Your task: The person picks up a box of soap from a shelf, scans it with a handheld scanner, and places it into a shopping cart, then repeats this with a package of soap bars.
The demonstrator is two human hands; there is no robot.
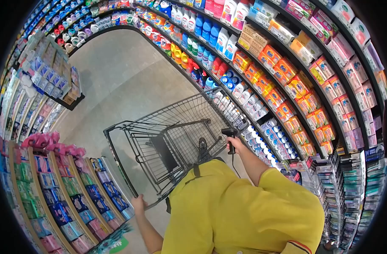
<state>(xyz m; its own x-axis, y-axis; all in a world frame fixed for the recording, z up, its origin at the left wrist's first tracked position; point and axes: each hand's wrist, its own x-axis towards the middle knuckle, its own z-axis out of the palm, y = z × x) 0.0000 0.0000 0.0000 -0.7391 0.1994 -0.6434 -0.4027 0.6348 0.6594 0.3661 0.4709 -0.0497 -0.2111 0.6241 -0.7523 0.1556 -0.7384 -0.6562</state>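
A black wire shopping cart (163, 151) stands right in front of me, with a dark panel on its inner side and no goods visible in its basket. My left hand (138, 203) is closed around the cart's bar at the lower left. Raised over the near right side of the cart, my right hand (236, 144) grips a black handheld barcode scanner (230, 132) by its handle. A thin dark cable (235, 166) hangs from the scanner toward my yellow shirt (240, 207). One dark shoe (202, 144) shows through the wires.
Tall shelves of orange detergent packs (285, 67) and bottles curve along the right. On the left stand a shelf of packaged pads (60, 207) and a display stand (53, 76). The grey aisle floor (113, 63) runs ahead between them. Hanging goods (348, 199) line the lower right.
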